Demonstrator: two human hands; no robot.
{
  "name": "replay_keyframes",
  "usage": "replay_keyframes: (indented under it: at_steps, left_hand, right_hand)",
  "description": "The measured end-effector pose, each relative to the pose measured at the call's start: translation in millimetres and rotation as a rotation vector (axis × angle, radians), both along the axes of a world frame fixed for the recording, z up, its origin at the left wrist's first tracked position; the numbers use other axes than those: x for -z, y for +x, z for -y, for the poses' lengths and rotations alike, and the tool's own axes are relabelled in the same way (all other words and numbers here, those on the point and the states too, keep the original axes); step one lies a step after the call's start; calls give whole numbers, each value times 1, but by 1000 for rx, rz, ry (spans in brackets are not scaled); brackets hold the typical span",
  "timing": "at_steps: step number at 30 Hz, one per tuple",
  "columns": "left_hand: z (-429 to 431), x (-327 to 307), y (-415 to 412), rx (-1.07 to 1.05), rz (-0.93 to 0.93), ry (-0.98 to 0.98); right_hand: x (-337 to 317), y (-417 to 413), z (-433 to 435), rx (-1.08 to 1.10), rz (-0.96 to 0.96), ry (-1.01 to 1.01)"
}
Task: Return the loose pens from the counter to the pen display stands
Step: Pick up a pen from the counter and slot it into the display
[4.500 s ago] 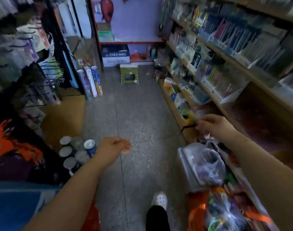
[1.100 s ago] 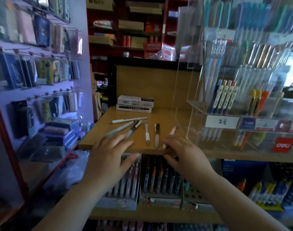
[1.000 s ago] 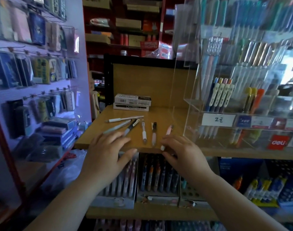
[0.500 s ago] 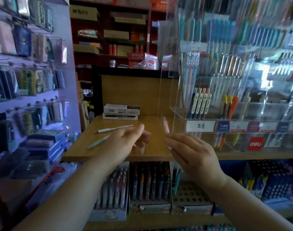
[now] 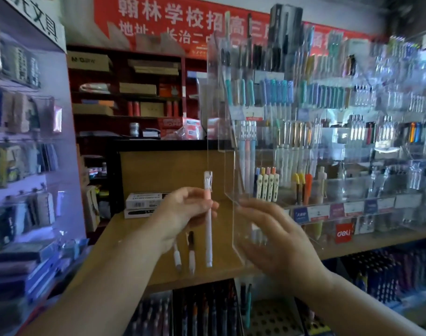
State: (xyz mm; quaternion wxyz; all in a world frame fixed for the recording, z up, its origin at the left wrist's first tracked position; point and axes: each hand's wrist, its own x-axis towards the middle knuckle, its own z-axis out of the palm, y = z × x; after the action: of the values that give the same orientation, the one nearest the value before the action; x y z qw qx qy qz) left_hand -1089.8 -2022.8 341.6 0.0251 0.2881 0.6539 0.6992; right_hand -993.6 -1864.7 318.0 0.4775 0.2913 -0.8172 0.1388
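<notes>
white pen stands upright, pinched by fingers of the left hand; right hand fingers spread loose, holding nothing.

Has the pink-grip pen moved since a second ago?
Yes: the pink-grip pen has come up off the counter where it lay; the left hand holds it upright beside the acrylic stand.

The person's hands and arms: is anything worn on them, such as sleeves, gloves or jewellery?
Nothing worn shows. The left hand and the right hand are bare: no gloves, rings, watch or bracelet. No sleeve appears anywhere up to the bottom edge of the picture.
</notes>
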Motion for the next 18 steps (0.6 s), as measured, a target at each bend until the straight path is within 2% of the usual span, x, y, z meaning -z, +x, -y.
replay_keyframes:
  at_steps: [3,4,6,12,14,18]
  left_hand:
    - [-3,-19,12,16,-176,-60]
    - [-7,-25,16,8,-230,-81]
    - [-16,-36,26,-7,-322,-107]
    - [-55,-56,34,-69,-478,-3]
    - [-70,-59,31,-166,-530,16]
    - [-89,-59,18,-540,-724,-61]
  right_hand:
    - [-45,0,-4,-111,235,-464]
    - [-61,-2,-7,-131,342,-538]
    - [-88,-8,-16,-163,464,-514]
    - [-129,-19,-49,-425,610,-405]
    - [-138,-27,-68,-465,584,-390]
    - [-168,-36,-114,-520,380,-422]
